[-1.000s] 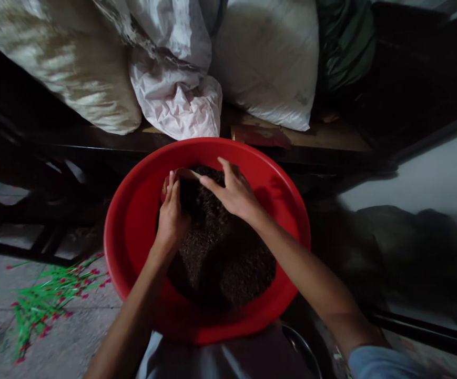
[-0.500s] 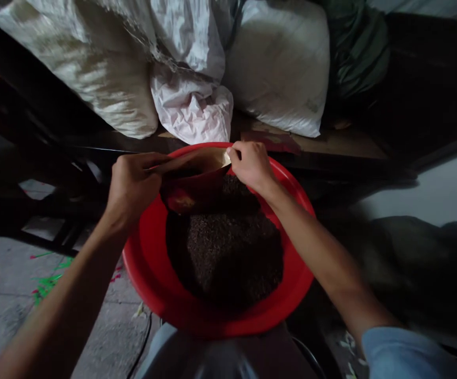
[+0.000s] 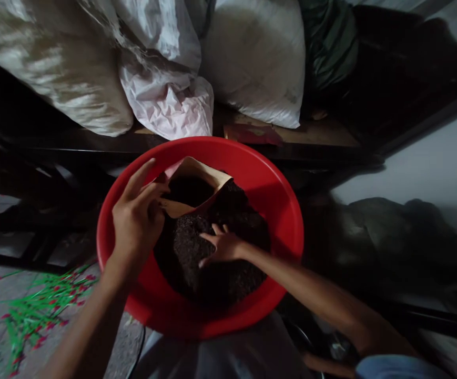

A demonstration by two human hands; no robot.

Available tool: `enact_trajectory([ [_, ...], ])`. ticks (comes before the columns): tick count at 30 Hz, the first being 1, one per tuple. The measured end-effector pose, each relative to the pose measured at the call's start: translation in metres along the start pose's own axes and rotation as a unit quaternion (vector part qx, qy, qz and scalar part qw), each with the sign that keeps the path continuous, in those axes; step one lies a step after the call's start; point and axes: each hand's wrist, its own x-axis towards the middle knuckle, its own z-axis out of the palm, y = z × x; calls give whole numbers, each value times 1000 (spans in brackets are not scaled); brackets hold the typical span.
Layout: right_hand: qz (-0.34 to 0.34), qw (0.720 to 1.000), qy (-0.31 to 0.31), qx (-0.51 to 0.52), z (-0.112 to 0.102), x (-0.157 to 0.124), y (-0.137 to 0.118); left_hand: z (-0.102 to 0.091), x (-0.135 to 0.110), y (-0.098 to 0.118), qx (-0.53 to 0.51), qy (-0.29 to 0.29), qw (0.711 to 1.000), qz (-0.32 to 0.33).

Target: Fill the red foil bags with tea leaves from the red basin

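A big red basin point(image 3: 279, 210) rests on my lap, filled with dark loose grains point(image 3: 220, 273). An open pouch point(image 3: 196, 181), red outside and pale inside, lies in the basin's far part with its mouth held wide. My left hand point(image 3: 137, 221) pinches the pouch's near edge with the thumb and fingers. Lower down, my right hand point(image 3: 222, 246) lies with spread fingers on top of the dark grains, just below the pouch mouth. Grains show inside the pouch too.
Several stuffed sacks, pale point(image 3: 54, 68), white point(image 3: 252, 58) and pinkish point(image 3: 169, 100), are piled on a low dark shelf point(image 3: 311, 137) behind the basin. Green and red plastic ties point(image 3: 42, 305) are scattered on the concrete floor at left. Dark bundles point(image 3: 389, 242) lie at right.
Both hands held the pouch open above the basin; now my right hand has let go and dropped onto the grains, and my left hand alone holds the pouch's edge.
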Motion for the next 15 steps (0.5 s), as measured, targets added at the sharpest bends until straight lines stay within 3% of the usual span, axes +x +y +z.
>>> enact_trajectory([
  [3,-40,996,-21,-80,41,-28,-4,1,-5,9,-9,-24,1000,10],
  [5,-47,996,16,-80,48,-41,-2,3,-3,10,-17,-51,999,7],
  [7,-43,997,46,-47,40,-48,0,6,4,9,-18,-73,997,13],
  [10,-100,986,119,61,0,-65,-10,10,22,2,2,-106,993,42],
  [15,-290,913,226,177,-116,-99,-70,13,55,-10,33,-154,983,99],
])
